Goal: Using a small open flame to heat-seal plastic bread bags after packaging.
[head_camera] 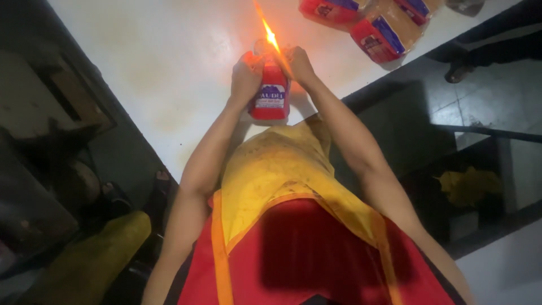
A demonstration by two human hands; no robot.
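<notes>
White tabletop (169, 62) fills the upper half of my head view, stained faintly yellow near its centre, with dark floor and clutter falling away at 9 o'clock and tiled floor at 3 o'clock.

I see both arms extended forward toward 12 o'clock, meeting at a red packaged loaf (270, 96) that stands at the table's near edge. The package carries a white and blue label panel on its facing side. Its long axis runs roughly from 6 o'clock to 12 o'clock in the frame, with the gathered end of the wrapper pointing away from the body.

The left hand (246, 72) is wrapped around the package's upper left shoulder. The right hand (299, 65) is closed on the upper right side, at about the same height. Both hands are pinching the bunched wrapper end between them, pressed close together; I cannot tell the exact finger placement. A flame (271, 37) rises from between the hands at the wrapper end, leaning toward 11 o'clock. Neither hand is clearly nearer; both sit level on the package.

At 1 o'clock from the hands, well apart, more packaged loaves (377, 33) lie flat on the tabletop. A yellow apron (282, 169) over red cloth occupies the lower centre.
</notes>
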